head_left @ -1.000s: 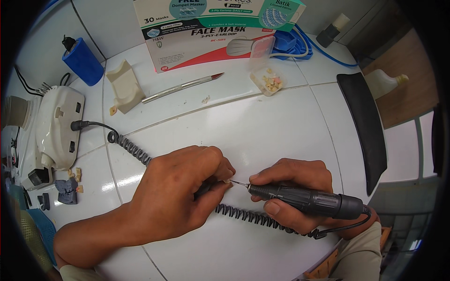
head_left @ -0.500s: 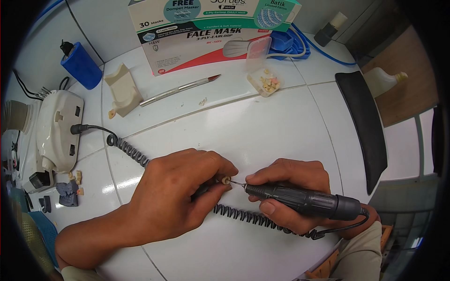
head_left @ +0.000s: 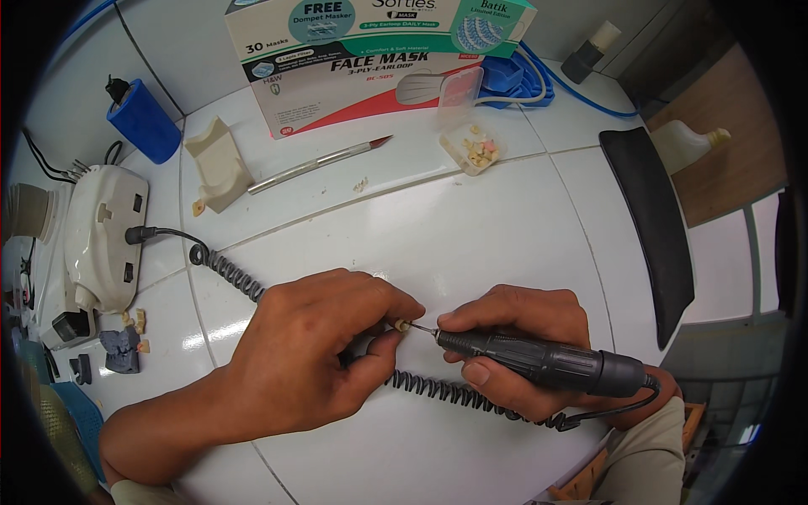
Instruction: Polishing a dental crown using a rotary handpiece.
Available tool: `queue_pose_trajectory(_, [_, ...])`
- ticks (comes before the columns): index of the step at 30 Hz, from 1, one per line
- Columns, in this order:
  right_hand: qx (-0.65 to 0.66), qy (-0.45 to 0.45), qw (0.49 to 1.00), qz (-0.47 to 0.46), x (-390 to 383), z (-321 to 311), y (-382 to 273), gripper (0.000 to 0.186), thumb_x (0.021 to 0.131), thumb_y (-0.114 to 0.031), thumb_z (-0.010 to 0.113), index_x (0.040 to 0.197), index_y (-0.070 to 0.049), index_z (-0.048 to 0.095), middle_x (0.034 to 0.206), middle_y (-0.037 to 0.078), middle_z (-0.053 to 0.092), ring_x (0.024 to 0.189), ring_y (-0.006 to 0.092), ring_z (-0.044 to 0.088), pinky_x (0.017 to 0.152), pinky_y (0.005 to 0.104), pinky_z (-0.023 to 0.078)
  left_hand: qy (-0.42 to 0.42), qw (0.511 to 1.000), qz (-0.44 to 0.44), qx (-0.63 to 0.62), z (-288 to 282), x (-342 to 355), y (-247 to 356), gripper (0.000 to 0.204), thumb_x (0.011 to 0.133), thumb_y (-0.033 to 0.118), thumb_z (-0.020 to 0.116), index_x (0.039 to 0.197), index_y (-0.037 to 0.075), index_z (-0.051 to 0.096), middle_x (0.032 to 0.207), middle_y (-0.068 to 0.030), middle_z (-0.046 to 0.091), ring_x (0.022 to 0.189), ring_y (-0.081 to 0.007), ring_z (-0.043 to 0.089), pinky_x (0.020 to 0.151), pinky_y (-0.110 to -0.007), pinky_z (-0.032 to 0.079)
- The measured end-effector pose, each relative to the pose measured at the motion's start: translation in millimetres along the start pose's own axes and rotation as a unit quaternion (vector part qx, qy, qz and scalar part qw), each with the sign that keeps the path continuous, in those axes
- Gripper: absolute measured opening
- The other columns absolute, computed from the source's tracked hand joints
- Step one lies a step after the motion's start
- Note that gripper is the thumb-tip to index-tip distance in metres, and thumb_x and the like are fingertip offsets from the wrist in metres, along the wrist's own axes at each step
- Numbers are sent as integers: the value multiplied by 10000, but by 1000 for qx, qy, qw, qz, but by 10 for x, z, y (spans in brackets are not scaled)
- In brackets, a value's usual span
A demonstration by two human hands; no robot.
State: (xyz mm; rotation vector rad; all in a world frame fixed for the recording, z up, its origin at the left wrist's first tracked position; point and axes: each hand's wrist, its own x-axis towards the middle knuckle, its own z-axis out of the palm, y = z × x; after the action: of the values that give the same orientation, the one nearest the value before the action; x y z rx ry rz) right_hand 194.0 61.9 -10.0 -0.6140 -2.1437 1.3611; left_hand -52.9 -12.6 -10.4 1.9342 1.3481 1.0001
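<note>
Just at the pinch of the left hand (head_left: 311,353) sits a small cream-coloured piece (head_left: 402,325); the handpiece (head_left: 539,364) in the right hand's (head_left: 513,345) grasp is dark grey, its coiled cord (head_left: 438,389) black beneath both hands. Farther off, the tiled table (head_left: 438,227) is white, the cylinder (head_left: 143,122) blue, and the box (head_left: 370,59) white, teal and red.

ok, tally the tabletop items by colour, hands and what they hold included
White: 3 – control unit, mask box, tiled table
Blue: 2 – blue block, blue tubing
Black/dark grey: 3 – handpiece in right hand, coiled cord, black pad
Cream: 2 – small tooth-like piece pinched by left hand, cream holder
Silver: 1 – knife-like tool
Total: 11
</note>
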Motion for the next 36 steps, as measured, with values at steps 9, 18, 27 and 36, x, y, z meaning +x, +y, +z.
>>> queue_pose_trajectory(9, [0, -1, 1000, 4, -5, -1, -2, 366, 880, -172, 785, 1184, 27, 733, 880, 170, 774, 742, 221, 775, 669, 313, 599, -11, 1000, -16, 6, -19, 4, 17, 214, 808, -23, 770, 1014, 35, 757, 813, -91, 695, 674, -200, 682, 590, -309, 530])
queue_pose_trajectory(18, [1, -1, 1000, 6, -12, -6, -2, 364, 879, -178, 786, 1180, 21, 737, 878, 162, 779, 732, 213, 776, 665, 307, 601, -17, 999, -40, -13, -40, 7, 51, 184, 824, -37, 774, 987, 34, 728, 804, -78, 684, 631, -179, 665, 578, -296, 519])
queue_pose_trajectory(27, [9, 0, 1000, 14, -5, -14, -17, 348, 887, -184, 782, 1169, 16, 740, 875, 157, 781, 744, 204, 785, 666, 300, 604, -20, 998, -51, -8, -33, -10, 39, 169, 826, -35, 781, 966, 32, 715, 821, -77, 700, 633, -172, 674, 581, -293, 524])
queue_pose_trajectory(36, [1, -5, 1000, 1, -6, -16, -15, 349, 879, -176, 787, 1166, 18, 742, 858, 156, 778, 720, 204, 779, 651, 302, 598, -27, 998, -49, 16, -35, -26, 39, 171, 808, -36, 799, 944, 19, 710, 893, -93, 742, 752, -232, 734, 641, -318, 568])
